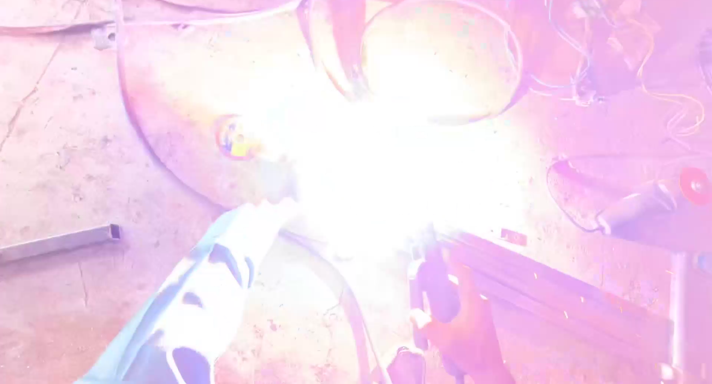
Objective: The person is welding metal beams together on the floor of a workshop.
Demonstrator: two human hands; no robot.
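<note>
Left arm comes in from the lower left in a patterned pale sleeve [200, 295], reaching up and to the right. The left hand [273, 199] is at the sleeve's end, right at the edge of a white welding glare [378, 161] that washes out the middle of the view. Grip not readable: fingers lost in the light, so whether it is closed on a tool or rod I cannot tell.

Right hand: not made out anywhere. A dark reddish clamp-like shape [445, 310] stands at the lower centre, just right of the sleeve; could be a tool or holder, too blurred to say.

The work sits directly ahead of the left hand, up and to the right, inside the glare. Out of it, toward the lower right, runs a long metal frame bar [549, 288], its long axis slanting from the flare down to the right edge. Curved metal rings [445, 58] lie beyond the glare, further from the hand. The left hand is the nearer one to the bright spot.

Further out: a square tube offcut [59, 243] lies on the concrete floor [59, 147] well left of the sleeve. An angle grinder [653, 202] with a red disc lies far right, loose wires [667, 95] above it.
</note>
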